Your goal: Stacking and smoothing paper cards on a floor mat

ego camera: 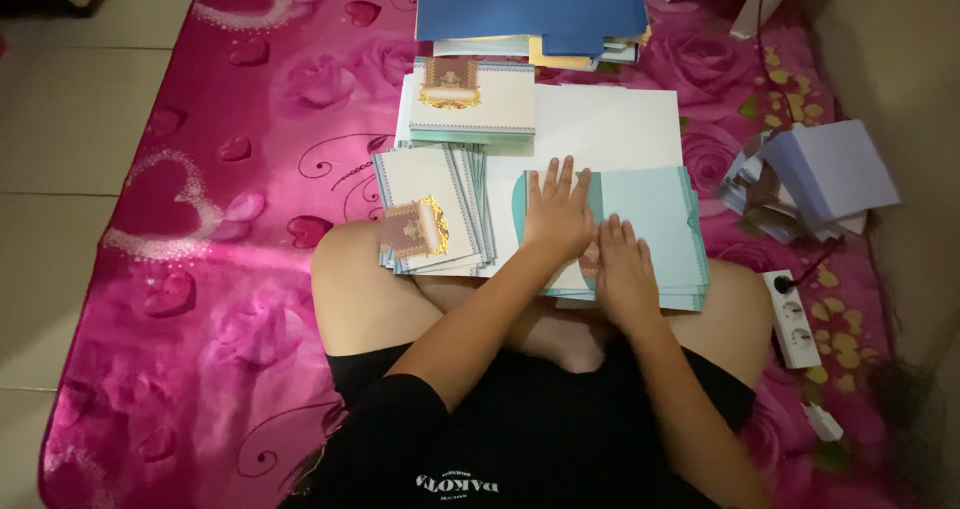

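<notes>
Teal card stock fills the lap of a person seated cross-legged on a magenta rose-patterned mat (200, 269), where both hands press flat on a teal envelope stack (655, 224) resting across the knees. The left hand (558, 209) lies palm down, fingers spread wide, on the left part of the top envelope, while the right hand (622, 269) lies beside it, fingers together and flat, near the stack's front edge; neither grips anything. The envelopes' long axis runs left to right across the lap, with the curved flap end pointing toward the person's left. Just to the left, a fanned pile of cream invitation cards (432, 209) tilts over the left knee, and another neat stack of cards (472, 97) sits on a white sheet (610, 124) farther up the mat, below blue folders (530, 4). Lavender papers (835, 169) lie near the mat's right edge, close to a white power strip (792, 319). Balanced on the knees rather than on the mat, the teal stack could slide apart or tip toward the floor should a leg shift or the pressure fall unevenly, and the fanned cards look just as likely to slip.
</notes>
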